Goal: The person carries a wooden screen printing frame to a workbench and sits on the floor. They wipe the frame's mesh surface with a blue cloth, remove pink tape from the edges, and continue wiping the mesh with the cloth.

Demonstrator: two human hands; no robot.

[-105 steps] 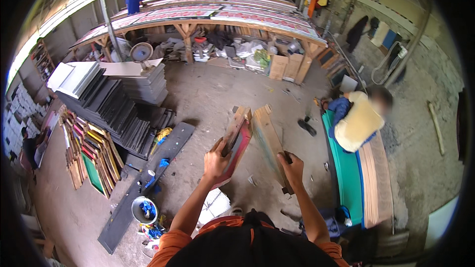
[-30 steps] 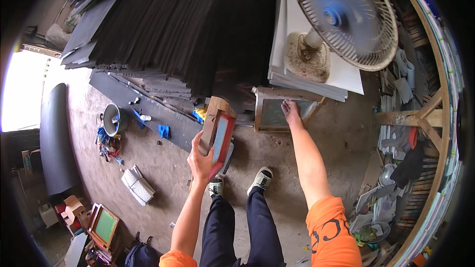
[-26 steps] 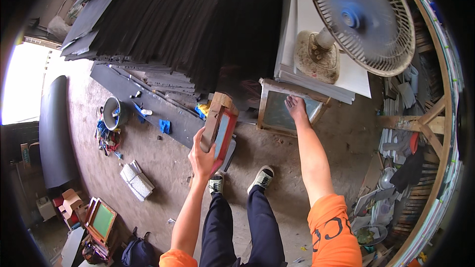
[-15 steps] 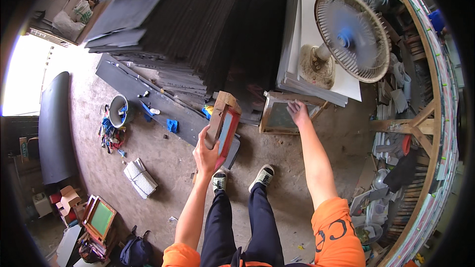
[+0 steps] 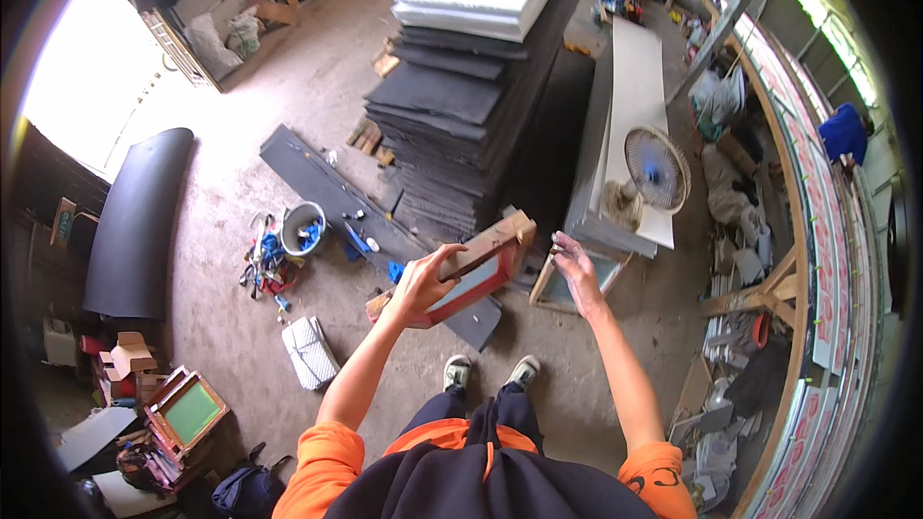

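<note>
My left hand [image 5: 421, 281] grips a wooden frame with a red edge [image 5: 486, 262], held up at chest height and tilted. My right hand [image 5: 577, 264] hangs open with spread fingers, holding nothing, just above a second wooden frame [image 5: 567, 290] that leans against a low grey stack topped by a white board [image 5: 630, 125]. A round fan [image 5: 654, 173] stands on that board. My two shoes [image 5: 490, 372] show on the concrete floor below.
A tall pile of dark sheets [image 5: 461, 125] with white boards on top stands ahead. A dark plank [image 5: 336, 197], a bucket [image 5: 303, 229] and loose tools lie to the left. More frames [image 5: 187, 413] sit lower left. A long printed table [image 5: 817, 231] runs along the right, with a person in blue [image 5: 844, 133] beyond.
My view has swung away from the stacks and widened. My right hand has let go of the leaning frame and lifted off it, now open. My left hand still holds the red-edged frame.
</note>
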